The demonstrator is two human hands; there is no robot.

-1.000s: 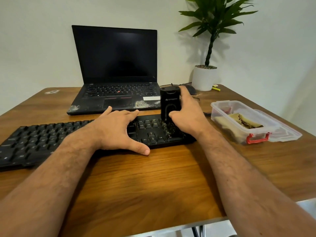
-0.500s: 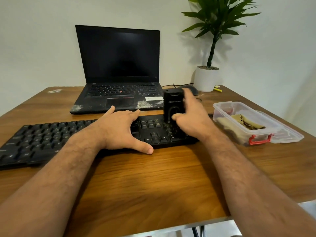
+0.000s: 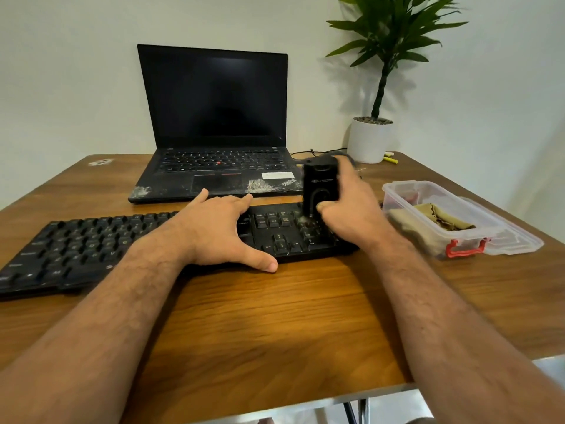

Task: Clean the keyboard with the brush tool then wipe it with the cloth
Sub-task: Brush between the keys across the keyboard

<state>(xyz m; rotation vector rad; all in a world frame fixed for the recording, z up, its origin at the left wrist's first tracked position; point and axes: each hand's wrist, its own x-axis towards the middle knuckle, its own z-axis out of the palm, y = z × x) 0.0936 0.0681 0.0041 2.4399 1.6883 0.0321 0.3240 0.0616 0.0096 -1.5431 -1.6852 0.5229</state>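
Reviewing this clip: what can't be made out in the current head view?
- Brush tool: bristle tip blurred, so contact with the keyboard is unclear.
- Keyboard's number pad: covered by the right hand.
- Middle keys: under the left hand.
- Cloth: partly hidden by the container wall.

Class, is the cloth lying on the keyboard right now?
No, the cloth lies in the plastic box, apart from the keyboard.

Keyboard left end cut off; brush tool blurred.

Bare, hairy forearms (seemingly no sleeves, watch).
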